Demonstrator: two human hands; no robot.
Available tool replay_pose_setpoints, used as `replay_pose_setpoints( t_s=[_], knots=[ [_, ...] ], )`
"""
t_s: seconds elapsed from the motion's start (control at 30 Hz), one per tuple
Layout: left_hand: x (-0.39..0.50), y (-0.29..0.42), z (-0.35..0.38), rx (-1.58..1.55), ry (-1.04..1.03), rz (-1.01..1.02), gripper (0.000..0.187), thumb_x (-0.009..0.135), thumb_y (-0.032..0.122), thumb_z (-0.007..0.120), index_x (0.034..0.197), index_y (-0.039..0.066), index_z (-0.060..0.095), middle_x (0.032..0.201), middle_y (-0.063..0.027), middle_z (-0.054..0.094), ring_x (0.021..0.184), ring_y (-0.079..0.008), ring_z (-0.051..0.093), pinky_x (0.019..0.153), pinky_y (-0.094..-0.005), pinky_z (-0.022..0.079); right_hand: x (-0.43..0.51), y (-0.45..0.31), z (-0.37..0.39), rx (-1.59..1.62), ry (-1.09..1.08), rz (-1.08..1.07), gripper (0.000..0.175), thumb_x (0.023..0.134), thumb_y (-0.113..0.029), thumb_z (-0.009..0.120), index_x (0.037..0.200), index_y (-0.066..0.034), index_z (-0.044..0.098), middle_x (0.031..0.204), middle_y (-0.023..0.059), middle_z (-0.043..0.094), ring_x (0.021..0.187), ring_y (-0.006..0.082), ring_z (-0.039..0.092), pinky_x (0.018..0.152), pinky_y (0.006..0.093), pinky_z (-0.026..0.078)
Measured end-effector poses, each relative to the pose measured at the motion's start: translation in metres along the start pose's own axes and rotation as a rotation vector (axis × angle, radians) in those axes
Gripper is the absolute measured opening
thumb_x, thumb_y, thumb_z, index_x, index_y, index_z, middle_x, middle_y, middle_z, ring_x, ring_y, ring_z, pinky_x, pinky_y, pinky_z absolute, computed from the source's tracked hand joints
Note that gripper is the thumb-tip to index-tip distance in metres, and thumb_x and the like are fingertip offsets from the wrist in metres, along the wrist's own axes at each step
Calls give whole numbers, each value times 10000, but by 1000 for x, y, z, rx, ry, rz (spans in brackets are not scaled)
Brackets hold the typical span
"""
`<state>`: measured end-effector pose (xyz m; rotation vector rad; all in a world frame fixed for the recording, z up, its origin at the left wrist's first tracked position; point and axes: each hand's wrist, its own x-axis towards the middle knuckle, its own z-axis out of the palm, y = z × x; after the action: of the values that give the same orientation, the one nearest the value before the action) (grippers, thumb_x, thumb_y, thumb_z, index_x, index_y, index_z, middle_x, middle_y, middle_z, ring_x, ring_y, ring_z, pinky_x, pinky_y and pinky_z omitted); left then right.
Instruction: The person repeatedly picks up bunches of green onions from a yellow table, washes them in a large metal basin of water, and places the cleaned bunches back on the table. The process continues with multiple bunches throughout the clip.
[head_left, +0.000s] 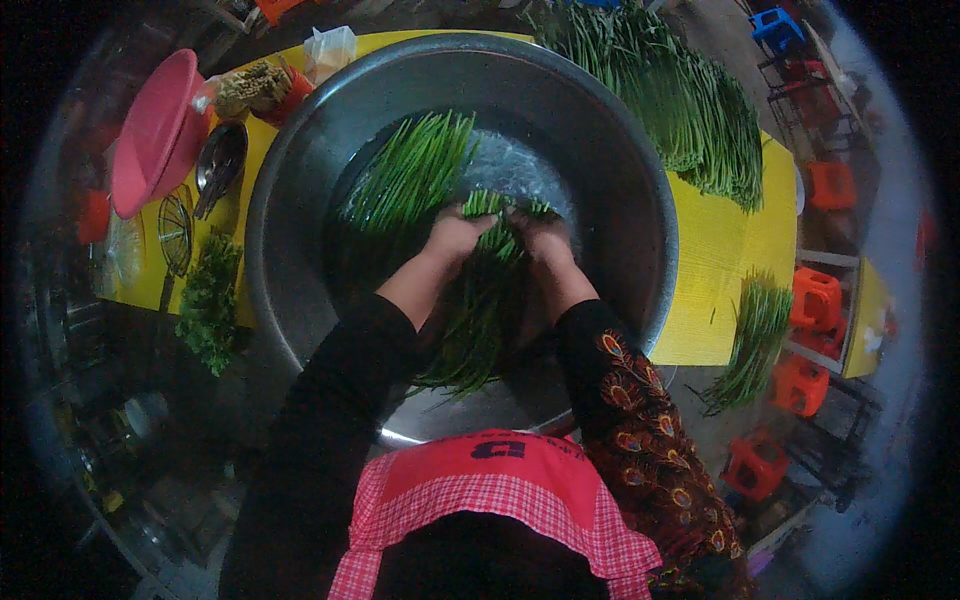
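A large round metal basin (289, 187) stands before me with water (517, 169) in it. Both hands are inside, gripping a bunch of long green stalks, apparently garlic chives (499, 244). My left hand (456, 231) holds the bunch near its cut ends, with the thumb across it. My right hand (546, 232) is closed around another part of it, its fingers dark and partly hidden. The leafy ends trail through the basin towards me. Beyond my left hand, a second bunch of chives (420, 165) lies in the water, apart from the held one.
The basin rests on a yellow table (709, 277). A big chive pile (675, 112) lies at the far right, a smaller bunch (757, 337) at the right edge. To the left are a pink plastic basin (154, 135), a wire skimmer (175, 232) and leafy greens (210, 304). Orange stools (816, 298) stand right.
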<state>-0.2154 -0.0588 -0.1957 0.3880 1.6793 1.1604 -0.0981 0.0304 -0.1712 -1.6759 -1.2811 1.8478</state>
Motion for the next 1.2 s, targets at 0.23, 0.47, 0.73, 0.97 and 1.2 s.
replay_pose_setpoints(
  t_s=[0.23,0.47,0.73,0.97,1.2],
  knots=[
    [-15,33,-3,-415,47,-298,399,915,330,605,1200,51,591,1084,-88,640,951,-225,600,838,-373,460,-18,-12,6,408,-108,7,368,836,-119,681,1159,11,562,1056,95,637,879,224,606,776,349,482],
    [-21,27,-13,-350,6,-278,367,890,256,633,1200,67,586,1058,-57,643,941,-194,600,826,-350,460,3,18,3,204,-269,-87,412,765,14,660,1161,-5,551,1045,91,636,925,235,615,826,355,489],
    [-18,23,-10,-265,-12,2,370,831,149,705,1177,84,592,1037,-17,643,953,-174,588,849,-326,448,3,31,7,-587,192,-627,430,782,-44,648,1199,-21,544,1104,97,608,997,225,591,857,335,481],
    [-37,32,8,-508,-126,20,318,850,165,689,1138,67,594,1095,-32,623,980,-173,589,883,-336,449,-25,0,21,659,-398,139,574,881,-441,591,1274,-35,492,1206,96,582,1040,257,571,942,382,424],
    [-58,78,-13,-462,-118,127,255,830,78,674,1077,57,614,1007,-35,647,939,-140,603,839,-314,474,-76,-70,13,741,-599,148,739,923,-619,397,1368,-30,416,1336,130,495,1241,241,432,1084,375,269]
  ],
)
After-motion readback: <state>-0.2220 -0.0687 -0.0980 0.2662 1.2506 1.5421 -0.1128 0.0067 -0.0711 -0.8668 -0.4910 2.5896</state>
